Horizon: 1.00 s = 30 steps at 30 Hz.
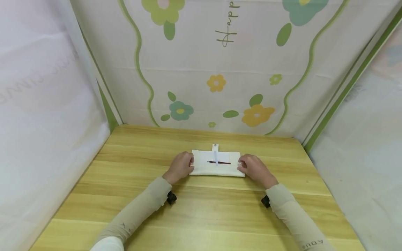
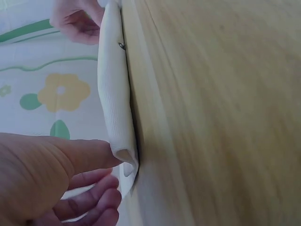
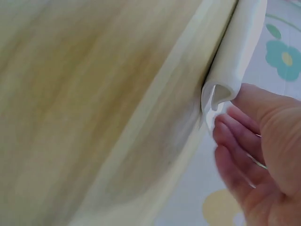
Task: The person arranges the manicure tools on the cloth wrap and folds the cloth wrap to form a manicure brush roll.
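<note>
On the far half of the table lies a white fabric roll-up case (image 1: 201, 170), its near edge folded over into a thick roll. A slim dark red stick with a pointed end (image 1: 223, 162) lies on it, crossed by a translucent strip (image 1: 216, 157). From the far edge sticks out a short strap (image 1: 215, 146) with a snap. My left hand (image 1: 181, 166) grips the case's left end, thumb (image 2: 96, 154) against the fold and fingers curled. At the right end, my right hand (image 1: 255, 168) does likewise, its thumb (image 3: 254, 100) on the rolled edge.
The wooden table (image 1: 213, 216) runs back to a white flower-printed cloth wall (image 1: 188, 62). Similar cloth walls stand along its left (image 1: 47, 122) and right (image 1: 361, 132) sides. Small black devices sit at the left wrist (image 1: 171, 197) and right wrist (image 1: 266, 201).
</note>
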### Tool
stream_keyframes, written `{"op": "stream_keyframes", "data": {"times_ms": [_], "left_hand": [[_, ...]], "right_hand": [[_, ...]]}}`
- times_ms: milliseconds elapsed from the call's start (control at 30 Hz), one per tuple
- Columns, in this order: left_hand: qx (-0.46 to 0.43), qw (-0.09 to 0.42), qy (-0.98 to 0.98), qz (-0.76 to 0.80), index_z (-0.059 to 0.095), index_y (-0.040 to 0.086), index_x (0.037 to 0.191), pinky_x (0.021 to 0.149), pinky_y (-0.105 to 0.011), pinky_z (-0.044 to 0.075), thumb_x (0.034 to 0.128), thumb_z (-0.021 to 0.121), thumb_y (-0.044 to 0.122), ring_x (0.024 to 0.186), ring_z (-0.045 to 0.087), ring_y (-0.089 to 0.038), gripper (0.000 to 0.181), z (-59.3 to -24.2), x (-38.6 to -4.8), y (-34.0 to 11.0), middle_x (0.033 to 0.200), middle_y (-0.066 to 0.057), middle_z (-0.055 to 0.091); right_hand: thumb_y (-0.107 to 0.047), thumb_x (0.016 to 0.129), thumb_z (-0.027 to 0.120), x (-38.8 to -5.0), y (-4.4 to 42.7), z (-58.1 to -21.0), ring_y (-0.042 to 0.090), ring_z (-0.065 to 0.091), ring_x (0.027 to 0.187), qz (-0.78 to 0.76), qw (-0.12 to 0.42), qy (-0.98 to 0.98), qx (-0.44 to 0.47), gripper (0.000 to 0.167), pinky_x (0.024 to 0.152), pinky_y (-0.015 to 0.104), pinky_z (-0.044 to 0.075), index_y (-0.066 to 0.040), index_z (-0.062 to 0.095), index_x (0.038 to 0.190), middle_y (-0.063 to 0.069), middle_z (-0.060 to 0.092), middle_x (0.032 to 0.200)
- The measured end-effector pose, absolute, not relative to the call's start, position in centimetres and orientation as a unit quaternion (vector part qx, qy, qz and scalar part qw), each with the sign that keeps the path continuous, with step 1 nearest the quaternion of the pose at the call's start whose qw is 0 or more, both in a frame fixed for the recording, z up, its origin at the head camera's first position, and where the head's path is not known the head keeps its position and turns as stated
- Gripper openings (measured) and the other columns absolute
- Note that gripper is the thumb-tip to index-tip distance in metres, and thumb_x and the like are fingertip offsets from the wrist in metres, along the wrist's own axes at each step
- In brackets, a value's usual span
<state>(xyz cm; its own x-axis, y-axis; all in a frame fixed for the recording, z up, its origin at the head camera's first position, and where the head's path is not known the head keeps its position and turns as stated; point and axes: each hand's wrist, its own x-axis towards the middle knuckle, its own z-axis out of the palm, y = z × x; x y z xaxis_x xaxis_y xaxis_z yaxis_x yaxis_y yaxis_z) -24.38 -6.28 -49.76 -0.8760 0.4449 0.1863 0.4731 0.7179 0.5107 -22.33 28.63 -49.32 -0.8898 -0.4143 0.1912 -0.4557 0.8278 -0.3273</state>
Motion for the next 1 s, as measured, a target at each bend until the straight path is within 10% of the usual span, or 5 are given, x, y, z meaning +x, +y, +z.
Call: {"op": "stream_keyframes", "data": {"times_ms": [267,467,1000], "left_hand": [[-0.406,-0.006,-0.888,-0.215,0.07,0.005,0.078,0.067,-0.024,0.043,0.1014,0.064,0.002,0.066,0.043,-0.009,0.025,-49.0,-25.2,-6.9,0.07,0.001,0.057],[-0.455,-0.023,-0.883,-0.113,0.068,0.009,0.088,0.067,-0.023,0.044,0.0958,0.079,0.021,0.072,0.046,-0.009,0.019,-48.3,-24.4,-7.6,0.08,0.001,0.061],[-0.367,-0.099,-0.885,-0.268,0.071,0.002,0.12,0.079,-0.031,0.054,0.1075,0.059,0.011,0.083,0.061,-0.011,0.019,-47.6,-26.6,-8.5,0.104,-0.007,0.074]], "right_hand": [[-0.01,0.104,0.066,-21.4,27.0,-49.1,0.003,0.041,0.062,0.126,0.043,-0.95,0.281,0.025,0.062,0.022,0.042,-0.014,0.07,0.08,-0.008,0.055,0.07],[-0.026,0.094,0.082,-20.6,27.0,-48.7,0.005,0.04,0.064,0.102,0.011,-0.951,0.292,0.02,0.061,0.023,0.039,-0.011,0.07,0.088,-0.006,0.053,0.071],[-0.025,0.102,0.071,-24.6,29.1,-46.8,0.011,0.068,0.09,0.243,-0.133,-0.936,0.22,0.029,0.085,0.037,0.059,-0.006,0.077,0.123,0.006,0.079,0.114]]}}
